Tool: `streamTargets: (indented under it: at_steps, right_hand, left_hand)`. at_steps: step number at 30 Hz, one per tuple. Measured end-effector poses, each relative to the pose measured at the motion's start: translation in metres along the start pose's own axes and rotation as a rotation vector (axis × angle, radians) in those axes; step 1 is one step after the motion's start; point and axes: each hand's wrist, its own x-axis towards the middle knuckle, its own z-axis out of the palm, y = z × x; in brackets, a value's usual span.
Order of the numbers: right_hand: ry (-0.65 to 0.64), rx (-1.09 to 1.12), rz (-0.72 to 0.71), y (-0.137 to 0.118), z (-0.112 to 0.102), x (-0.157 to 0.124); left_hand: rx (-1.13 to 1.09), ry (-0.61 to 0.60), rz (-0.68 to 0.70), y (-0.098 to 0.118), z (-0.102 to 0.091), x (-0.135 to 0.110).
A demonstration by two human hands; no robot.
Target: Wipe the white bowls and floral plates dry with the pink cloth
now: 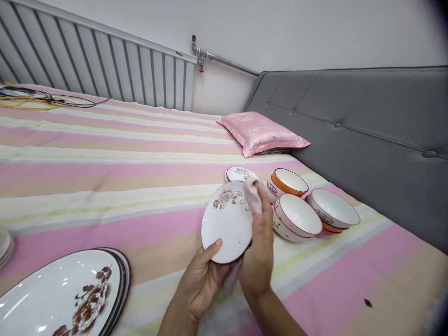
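My left hand (205, 275) grips the lower edge of a small white plate (227, 221) with a brown flower print, thumb on its face. My right hand (259, 252) is closed on a pale pink cloth (252, 193) and presses it against the plate's right edge. The plate is held tilted above the striped bed sheet (105, 186).
Three bowls stand to the right: an orange one (287, 183), a red-rimmed white one (297, 217) and another (333, 210). A small flowered plate (241, 174) lies behind. Large oval plates (66, 298) sit at bottom left. A pink pillow (261, 132), grey headboard (367, 135) and radiator (105, 65) lie beyond.
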Motion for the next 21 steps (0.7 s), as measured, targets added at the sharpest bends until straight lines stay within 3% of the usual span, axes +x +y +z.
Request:
streamTargets:
  at_steps: [7, 10, 14, 21]
  right_hand:
    - [-0.214, 0.311, 0.344, -0.015, -0.045, 0.037]
    - [-0.245, 0.341, 0.428, -0.013, -0.061, 0.046]
    - [-0.225, 0.294, 0.421, -0.006, -0.068, 0.051]
    - [-0.246, 0.178, 0.258, 0.002, -0.057, 0.052]
  left_hand:
    - [0.408, -0.038, -0.039, 0.007, 0.0, -0.011]
    - [0.545, -0.025, -0.013, 0.01, 0.001, -0.013]
    - [0.687, 0.086, 0.185, 0.009, 0.003, -0.01]
    - [1.03, 0.279, 0.582, 0.011, -0.005, -0.004]
